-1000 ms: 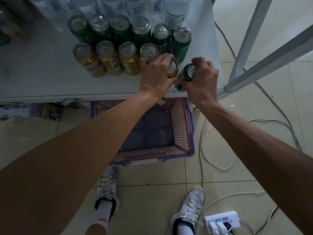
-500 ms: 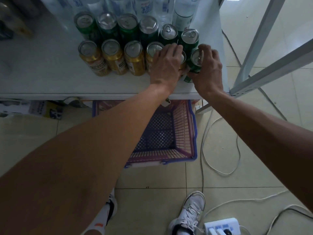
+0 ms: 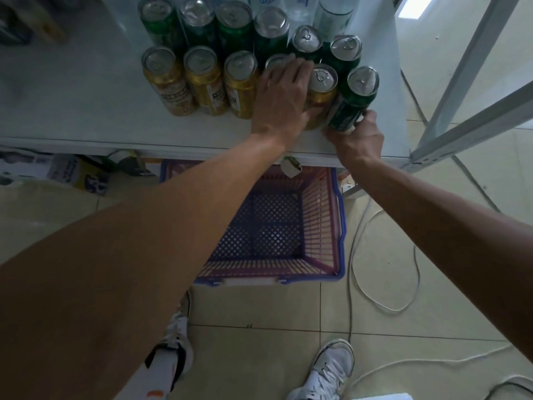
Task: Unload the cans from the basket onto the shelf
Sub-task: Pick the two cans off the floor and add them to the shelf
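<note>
Two rows of cans stand on the white shelf: green cans behind, gold cans in front. My left hand wraps a gold can at the right end of the front row. My right hand grips the bottom of a green can, which stands slightly tilted at the row's far right on the shelf. The blue and pink basket sits on the floor under the shelf edge; no cans show in its visible part.
Clear bottles stand behind the cans. A white rack frame rises at the right. Cables lie on the tiled floor beside the basket. Boxes sit under the shelf at left. My shoes are below.
Both hands carried their cans forward and set them down at the right end of the front row. My right hand slid down from the green can's top to its base.
</note>
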The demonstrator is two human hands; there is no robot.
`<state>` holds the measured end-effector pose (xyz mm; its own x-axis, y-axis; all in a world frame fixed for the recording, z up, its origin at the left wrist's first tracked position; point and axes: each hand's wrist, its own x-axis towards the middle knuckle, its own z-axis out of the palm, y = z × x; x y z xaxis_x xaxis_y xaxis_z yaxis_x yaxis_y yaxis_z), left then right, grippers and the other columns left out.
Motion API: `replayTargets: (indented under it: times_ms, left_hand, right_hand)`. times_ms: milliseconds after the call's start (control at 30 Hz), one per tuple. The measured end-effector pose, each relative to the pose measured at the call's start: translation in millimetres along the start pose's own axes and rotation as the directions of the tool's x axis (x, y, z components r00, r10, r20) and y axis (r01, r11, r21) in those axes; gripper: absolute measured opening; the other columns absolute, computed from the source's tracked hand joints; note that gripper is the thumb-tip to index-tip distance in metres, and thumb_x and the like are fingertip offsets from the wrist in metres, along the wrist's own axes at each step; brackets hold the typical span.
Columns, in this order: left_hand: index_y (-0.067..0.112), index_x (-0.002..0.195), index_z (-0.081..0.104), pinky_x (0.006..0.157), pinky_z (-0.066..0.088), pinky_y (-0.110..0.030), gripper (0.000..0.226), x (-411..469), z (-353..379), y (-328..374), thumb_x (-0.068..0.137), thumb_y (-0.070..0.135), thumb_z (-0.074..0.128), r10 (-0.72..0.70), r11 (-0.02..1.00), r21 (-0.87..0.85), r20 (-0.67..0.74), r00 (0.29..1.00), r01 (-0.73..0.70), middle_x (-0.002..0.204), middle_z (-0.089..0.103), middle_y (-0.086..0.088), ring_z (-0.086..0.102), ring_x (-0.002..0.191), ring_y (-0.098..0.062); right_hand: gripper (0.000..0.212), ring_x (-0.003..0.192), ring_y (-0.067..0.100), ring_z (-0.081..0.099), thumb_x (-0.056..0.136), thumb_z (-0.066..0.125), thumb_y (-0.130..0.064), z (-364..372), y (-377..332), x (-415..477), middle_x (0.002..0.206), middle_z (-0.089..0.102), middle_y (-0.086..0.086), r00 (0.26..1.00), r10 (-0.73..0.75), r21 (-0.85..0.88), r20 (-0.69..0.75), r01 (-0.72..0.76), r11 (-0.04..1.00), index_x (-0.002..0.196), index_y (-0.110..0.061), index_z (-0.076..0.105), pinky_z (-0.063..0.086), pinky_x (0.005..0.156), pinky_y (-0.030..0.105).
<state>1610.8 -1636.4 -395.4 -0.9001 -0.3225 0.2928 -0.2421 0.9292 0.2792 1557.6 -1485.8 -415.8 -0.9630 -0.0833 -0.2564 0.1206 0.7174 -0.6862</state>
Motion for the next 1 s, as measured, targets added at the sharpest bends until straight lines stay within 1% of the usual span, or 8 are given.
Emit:
replayTargets:
  times_ms: [167, 267, 367, 433, 600, 767, 867, 1000]
  left_hand:
    - [0.021, 0.146, 0.043, 0.115, 0.026, -0.036, 0.069, -0.6, 0.7, 4.7, 0.087, 0.043, 0.069, -0.023, 0.999, 0.022, -0.037, 0.999, 0.024, 0.149, 0.047, 0.004, 0.032, 0.145, -0.019]
    - [0.021, 0.146, 0.043, 0.114, 0.026, -0.036, 0.068, -0.2, -0.4, 6.9, 0.087, 0.043, 0.068, -0.039, 0.998, 0.053, -0.044, 0.998, 0.041, 0.148, 0.047, 0.004, 0.033, 0.144, -0.019]
    - [0.024, 0.146, 0.043, 0.114, 0.025, -0.035, 0.064, -2.0, -1.2, 8.4, 0.089, 0.035, 0.068, -0.044, 0.998, 0.039, -0.042, 0.998, 0.046, 0.150, 0.045, 0.004, 0.033, 0.144, -0.019]
    - [0.026, 0.147, 0.042, 0.115, 0.023, -0.035, 0.063, -4.8, -0.9, 8.5, 0.090, 0.027, 0.067, -0.027, 0.999, 0.040, -0.044, 0.999, 0.028, 0.153, 0.041, 0.006, 0.033, 0.144, -0.018]
    - [0.023, 0.157, 0.028, 0.123, 0.012, -0.042, 0.076, -17.1, 6.9, 7.2, 0.091, 0.027, 0.067, 0.085, 0.993, 0.074, 0.030, 0.996, -0.087, 0.164, 0.026, 0.006, 0.017, 0.153, -0.018]
    - [0.021, 0.160, 0.019, 0.124, 0.002, -0.042, 0.079, -23.5, 10.8, 4.7, 0.092, 0.017, 0.060, 0.097, 0.993, 0.071, 0.037, 0.995, -0.099, 0.167, 0.016, 0.005, 0.009, 0.155, -0.019]
    - [0.019, 0.159, 0.022, 0.124, 0.004, -0.042, 0.079, -24.4, 9.9, 3.5, 0.088, 0.007, 0.056, 0.106, 0.993, 0.051, 0.022, 0.994, -0.107, 0.167, 0.018, 0.004, 0.011, 0.155, -0.020]
    - [0.019, 0.158, 0.025, 0.123, 0.001, -0.042, 0.083, -24.0, 8.6, 4.8, 0.083, 0.002, 0.056, 0.097, 0.995, 0.014, 0.014, 0.995, -0.097, 0.166, 0.020, 0.004, 0.012, 0.154, -0.020]
  right_hand:
    - [0.063, 0.115, 0.025, 0.058, 0.089, 0.073, -0.035, 7.8, 6.2, -1.8, 0.128, 0.061, 0.010, 0.999, -0.002, 0.034, -0.039, 0.003, 0.999, 0.141, -0.014, 0.045, 0.049, 0.100, 0.035]
    - [0.062, 0.117, 0.028, 0.059, 0.090, 0.072, -0.036, 1.4, 1.3, 0.8, 0.130, 0.061, 0.012, 1.000, 0.016, 0.014, -0.002, -0.016, 1.000, 0.140, -0.012, 0.044, 0.050, 0.100, 0.038]
    - [0.082, 0.126, 0.029, 0.053, 0.083, 0.079, -0.031, -16.4, -8.5, -0.3, 0.140, 0.052, 0.014, 0.999, 0.018, -0.025, 0.032, -0.017, 1.000, 0.151, -0.014, 0.035, 0.047, 0.107, 0.040]
    - [0.094, 0.133, 0.028, 0.047, 0.078, 0.079, -0.035, -31.8, -20.1, -4.0, 0.145, 0.046, 0.012, 0.999, -0.038, -0.023, -0.006, 0.038, 0.999, 0.155, -0.018, 0.028, 0.041, 0.113, 0.045]
    - [0.068, 0.126, 0.023, 0.046, 0.086, 0.057, -0.044, -51.8, -53.7, -2.7, 0.134, 0.050, 0.007, 0.969, -0.218, -0.034, -0.112, 0.216, 0.976, 0.148, -0.024, 0.035, 0.038, 0.110, 0.050]
    - [0.068, 0.134, 0.026, 0.048, 0.088, 0.062, -0.040, -43.5, -86.2, 24.5, 0.142, 0.056, 0.005, 0.979, -0.202, -0.162, -0.006, 0.199, 0.966, 0.152, -0.035, 0.037, 0.027, 0.115, 0.047]
    - [0.068, 0.130, 0.025, 0.054, 0.082, 0.071, -0.042, -41.9, -99.2, 39.1, 0.142, 0.058, 0.001, 0.989, -0.137, -0.116, 0.048, 0.142, 0.983, 0.147, -0.039, 0.049, 0.037, 0.113, 0.051]
    - [0.063, 0.119, 0.025, 0.061, 0.078, 0.081, -0.045, -43.2, -99.6, 48.2, 0.134, 0.061, 0.004, 0.988, -0.147, -0.082, 0.044, 0.151, 0.985, 0.136, -0.034, 0.060, 0.047, 0.107, 0.047]
